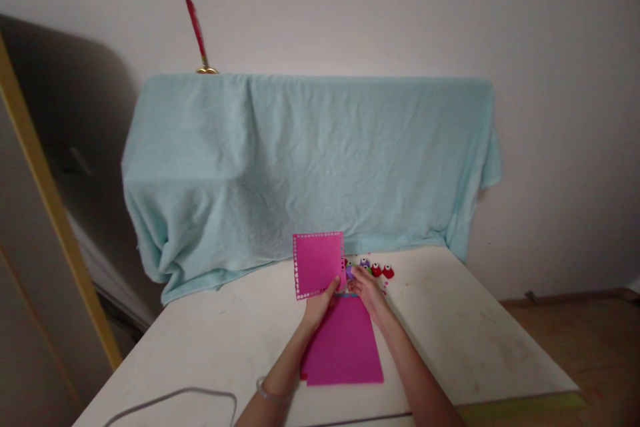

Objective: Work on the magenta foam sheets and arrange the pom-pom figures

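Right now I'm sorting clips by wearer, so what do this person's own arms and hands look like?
The left hand and right hand are both ungloved, and no sleeves show on the forearms. A thin, pale band circles the left forearm; none shows on the right. Finer details are too blurred to tell.

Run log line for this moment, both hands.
left hand: holding hole-edged pink square | right hand: raised beside it | pink sheet: on table
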`<state>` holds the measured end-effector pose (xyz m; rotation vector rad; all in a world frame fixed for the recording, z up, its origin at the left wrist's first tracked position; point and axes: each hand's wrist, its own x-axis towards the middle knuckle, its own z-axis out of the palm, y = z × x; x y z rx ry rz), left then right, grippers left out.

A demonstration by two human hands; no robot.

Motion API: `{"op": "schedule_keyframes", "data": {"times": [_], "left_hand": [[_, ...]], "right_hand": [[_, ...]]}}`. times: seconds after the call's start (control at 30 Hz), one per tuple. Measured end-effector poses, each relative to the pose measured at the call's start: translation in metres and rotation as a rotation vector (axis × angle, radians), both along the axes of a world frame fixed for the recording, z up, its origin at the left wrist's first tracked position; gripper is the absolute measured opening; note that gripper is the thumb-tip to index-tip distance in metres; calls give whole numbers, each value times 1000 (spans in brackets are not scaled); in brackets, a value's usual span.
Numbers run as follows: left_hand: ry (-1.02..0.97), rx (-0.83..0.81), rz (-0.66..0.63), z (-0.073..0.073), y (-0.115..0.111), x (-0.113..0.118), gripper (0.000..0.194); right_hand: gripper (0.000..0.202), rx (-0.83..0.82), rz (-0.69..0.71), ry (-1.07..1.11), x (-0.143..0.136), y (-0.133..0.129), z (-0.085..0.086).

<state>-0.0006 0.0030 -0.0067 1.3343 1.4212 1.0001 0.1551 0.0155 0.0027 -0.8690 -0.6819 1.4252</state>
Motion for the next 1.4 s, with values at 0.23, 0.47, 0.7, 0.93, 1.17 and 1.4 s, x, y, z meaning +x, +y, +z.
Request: {"op": "schedule_keyframes", "data": {"times": [0.23, 0.47, 0.7, 0.93, 1.17, 1.4], "left_hand": [[52, 29, -2, 6, -1, 1, 59], [55, 64, 10, -8, 7, 1, 59], [49, 49, -2, -2, 4, 1, 57], [40, 99, -10, 8, -1, 2, 57], [85, 62, 50, 28, -11, 2, 50], [119, 83, 69, 36, -15, 3, 46]], "right_hand": [[44, 23, 31, -29, 1, -1, 1], [39, 60, 90, -20, 5, -5, 3], [37, 63, 108, -22, 6, -3, 1], [42, 69, 92, -59, 5, -4, 1], [39, 100, 104, -107, 4, -4, 2], [31, 163, 129, -174, 4, -7, 1]]}}
